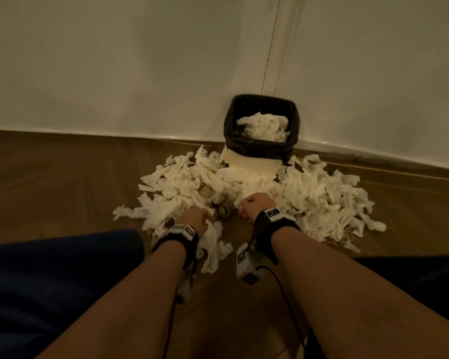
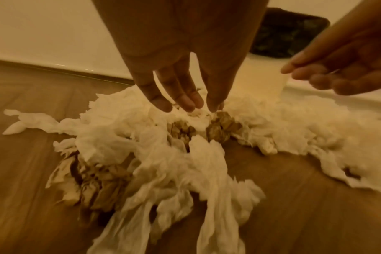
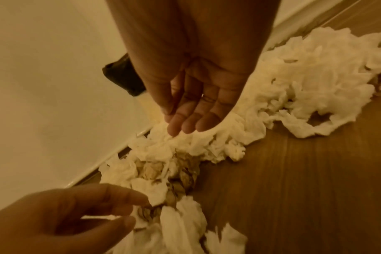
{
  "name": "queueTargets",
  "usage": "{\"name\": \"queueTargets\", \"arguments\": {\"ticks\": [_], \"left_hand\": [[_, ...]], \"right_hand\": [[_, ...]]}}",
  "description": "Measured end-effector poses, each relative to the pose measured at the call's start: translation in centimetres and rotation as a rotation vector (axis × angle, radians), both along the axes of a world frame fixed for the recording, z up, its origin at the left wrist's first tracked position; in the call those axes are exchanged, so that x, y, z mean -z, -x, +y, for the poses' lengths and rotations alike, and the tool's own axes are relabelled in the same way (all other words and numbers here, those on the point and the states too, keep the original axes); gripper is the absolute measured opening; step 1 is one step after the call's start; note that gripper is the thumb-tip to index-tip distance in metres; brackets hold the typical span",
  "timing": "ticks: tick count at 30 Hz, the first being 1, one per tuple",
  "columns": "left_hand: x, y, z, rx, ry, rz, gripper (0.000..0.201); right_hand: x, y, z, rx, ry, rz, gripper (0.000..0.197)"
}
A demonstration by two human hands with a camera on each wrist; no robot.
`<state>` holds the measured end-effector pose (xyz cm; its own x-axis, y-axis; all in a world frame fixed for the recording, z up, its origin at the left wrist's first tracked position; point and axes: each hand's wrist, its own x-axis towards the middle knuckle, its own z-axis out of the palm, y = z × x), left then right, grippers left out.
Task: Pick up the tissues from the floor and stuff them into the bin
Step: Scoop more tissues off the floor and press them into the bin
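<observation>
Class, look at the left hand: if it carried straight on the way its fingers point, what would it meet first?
Most likely the white tissues just below the left hand; its fingertips look almost on them, with brown crumpled paper beside.

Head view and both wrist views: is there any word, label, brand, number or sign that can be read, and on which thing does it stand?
No readable text in any view.
The wrist bands and the white device hanging under the right wrist carry black-and-white square marker patterns, not letters or numbers.
The bin, the tissues, wall and floor show no print.
</observation>
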<state>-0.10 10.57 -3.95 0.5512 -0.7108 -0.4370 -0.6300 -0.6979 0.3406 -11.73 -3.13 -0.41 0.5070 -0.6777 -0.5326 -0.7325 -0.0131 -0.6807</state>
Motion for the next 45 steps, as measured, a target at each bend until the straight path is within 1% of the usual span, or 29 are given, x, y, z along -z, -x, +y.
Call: {"name": "queueTargets", "arguments": {"ticks": [3, 6, 9, 12, 15, 17, 19, 21, 24, 26, 28, 29, 31, 34, 36, 39, 43, 45], "left_hand": [[1.6, 0.9, 0.8, 0.021, -0.03, -0.056, 0.029], [2.6, 1.6, 1.4, 0.07, -0.084, -0.114, 0.04], [3.1, 2.0, 1.5, 0.115, -0.149, -0.183, 0.056], [3.8, 2.5, 1.6, 0.138, -0.212, -0.219, 0.06], [4.5, 2.6, 1.6, 0.123, -0.227, -0.208, 0.056], [4.8, 2.4, 1.3, 0.132, -0.266, -0.186, 0.043], [5.0, 2.2, 0.7, 0.152, -0.309, -0.177, 0.026], [5.3, 1.9, 0.3, 0.136, -0.276, -0.149, 0.024], [5.8, 1.1, 0.3, 0.06, -0.162, -0.089, 0.029], [6.0, 1.0, 0.5, -0.027, -0.088, -0.062, 0.033], [6.3, 0.8, 0.7, -0.145, -0.027, -0.034, 0.034], [6.4, 0.7, 0.8, -0.191, -0.002, -0.017, 0.037], [6.5, 0.4, 1.0, -0.229, 0.025, 0.014, 0.042], [6.4, 0.1, 1.4, -0.31, 0.127, 0.076, 0.041], [6.4, 0.1, 1.6, -0.374, 0.17, 0.109, 0.04], [6.1, 0.2, 1.7, -0.413, 0.2, 0.119, 0.037], [5.9, 0.1, 1.6, -0.456, 0.192, 0.104, 0.039], [5.7, 0.2, 1.3, -0.499, 0.207, 0.135, 0.035]], "right_hand": [[1.8, 0.4, 1.1, -0.047, 0.032, 0.043, 0.029], [3.3, 0.8, 2.0, -0.071, 0.047, 0.097, 0.033], [4.6, 1.1, 2.5, -0.108, 0.032, 0.127, 0.03], [5.7, 1.5, 2.9, -0.135, 0.025, 0.151, 0.027], [6.6, 1.7, 3.9, -0.155, 0.083, 0.185, 0.026], [7.2, 1.7, 4.9, -0.2, 0.09, 0.198, 0.025], [7.8, 1.7, 5.9, -0.291, 0.108, 0.234, 0.03], [8.4, 1.8, 6.9, -0.403, 0.148, 0.266, 0.039], [8.9, 2.0, 8.3, -0.571, 0.247, 0.253, 0.049], [9.1, 2.1, 8.8, -0.655, 0.276, 0.258, 0.051], [9.2, 2.1, 8.9, -0.702, 0.282, 0.288, 0.052], [9.3, 2.1, 9.0, -0.713, 0.284, 0.304, 0.052], [9.4, 2.2, 9.1, -0.705, 0.283, 0.321, 0.048], [9.6, 2.3, 9.2, -0.675, 0.271, 0.335, 0.04], [9.6, 2.4, 9.2, -0.668, 0.248, 0.35, 0.041], [9.9, 2.3, 9.0, -0.684, 0.234, 0.38, 0.039], [10.2, 1.7, 8.7, -0.685, 0.208, 0.386, 0.035], [10.1, 1.5, 8.5, -0.681, 0.211, 0.39, 0.031]]}}
